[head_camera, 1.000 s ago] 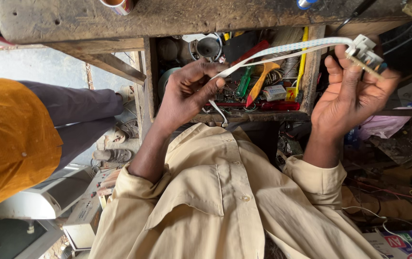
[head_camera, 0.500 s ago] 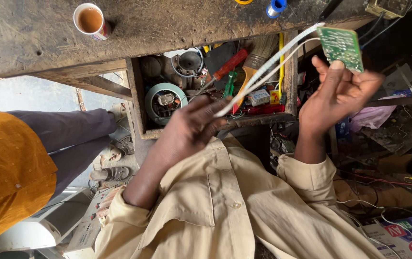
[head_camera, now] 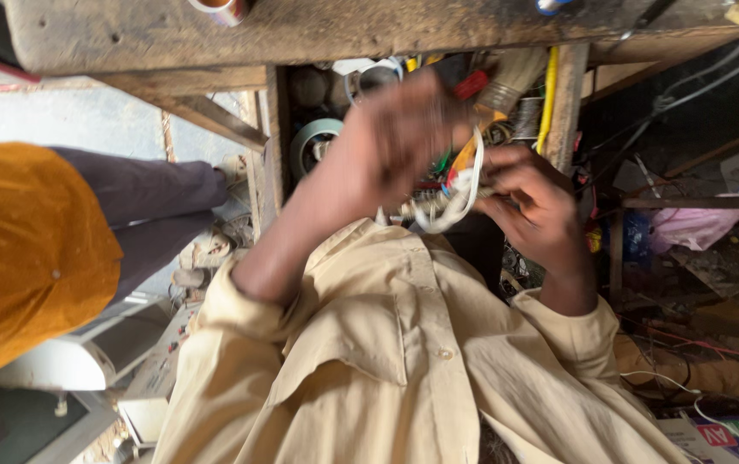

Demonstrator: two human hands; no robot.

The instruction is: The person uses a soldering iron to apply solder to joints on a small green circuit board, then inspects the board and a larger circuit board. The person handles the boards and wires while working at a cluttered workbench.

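My left hand point(head_camera: 386, 146) and my right hand point(head_camera: 537, 202) meet close together in front of my beige shirt point(head_camera: 404, 361). Between them is a bunched loop of white flat cable point(head_camera: 455, 202), and both hands grip it. The left hand is blurred and covers part of the bundle. My right hand's fingers curl around the cable's right end, so whatever sits at that end is hidden. Behind the hands is an open wooden compartment point(head_camera: 270, 129) full of tools and wires.
A worn wooden bench top point(head_camera: 369, 30) spans the top, with a cup point(head_camera: 219, 7) on it. A tape roll point(head_camera: 313, 142) and a yellow-handled tool point(head_camera: 546, 94) lie in the compartment. A person in an orange top point(head_camera: 25, 258) stands left. Tangled wires and a pink bag point(head_camera: 692, 228) lie right.
My hands were apart, stretching the white cable with a small green circuit board in my right hand. They have come together and the cable is bunched into a loop; the board is out of sight.
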